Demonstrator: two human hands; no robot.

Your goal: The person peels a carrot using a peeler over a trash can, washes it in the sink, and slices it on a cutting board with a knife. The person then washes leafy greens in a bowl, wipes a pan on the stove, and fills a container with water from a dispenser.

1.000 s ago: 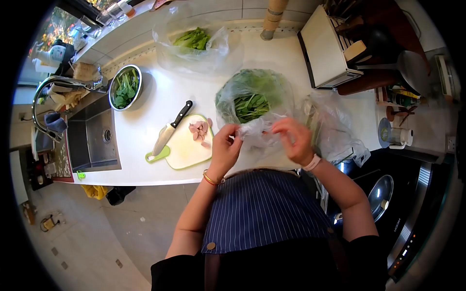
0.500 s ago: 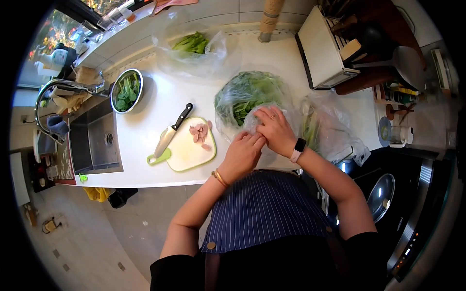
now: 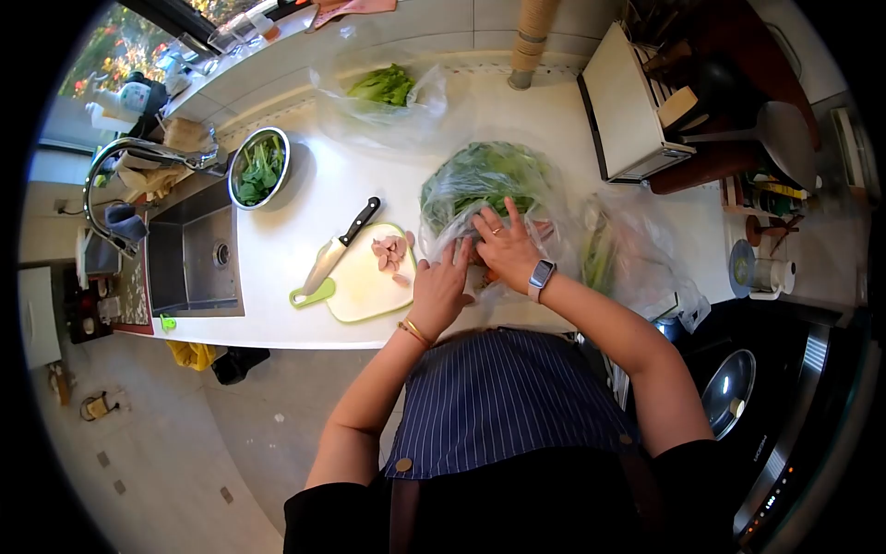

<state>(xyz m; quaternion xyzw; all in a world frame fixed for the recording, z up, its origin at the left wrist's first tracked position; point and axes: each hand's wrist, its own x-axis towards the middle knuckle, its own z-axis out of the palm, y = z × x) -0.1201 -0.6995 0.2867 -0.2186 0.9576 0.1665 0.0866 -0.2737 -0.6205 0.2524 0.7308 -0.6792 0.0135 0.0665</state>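
A clear plastic bag of leafy greens point(image 3: 484, 175) lies on the white counter in front of me. My left hand point(image 3: 443, 288) rests palm down on the bag's near left edge, its fingers spread. Beside it, my right hand point(image 3: 508, 247) presses on the gathered plastic with fingers apart; a watch is on that wrist. Neither hand is gripping anything that I can see. To the left, a cutting board point(image 3: 365, 295) with a green rim bears several pinkish pieces point(image 3: 393, 249) and a black-handled knife point(image 3: 337, 247).
A metal bowl of greens point(image 3: 259, 168) stands by the sink point(image 3: 194, 268). Another bag with lettuce point(image 3: 383, 85) lies at the back. On the right are a bag with stalks point(image 3: 600, 254), a utensil rack point(image 3: 628, 111) and a glass lid point(image 3: 729, 392) on the stove.
My hands first pinched and lifted the bag's edge, then came together on it; now they lie flatter and slightly apart on the plastic. The view has shifted a little.
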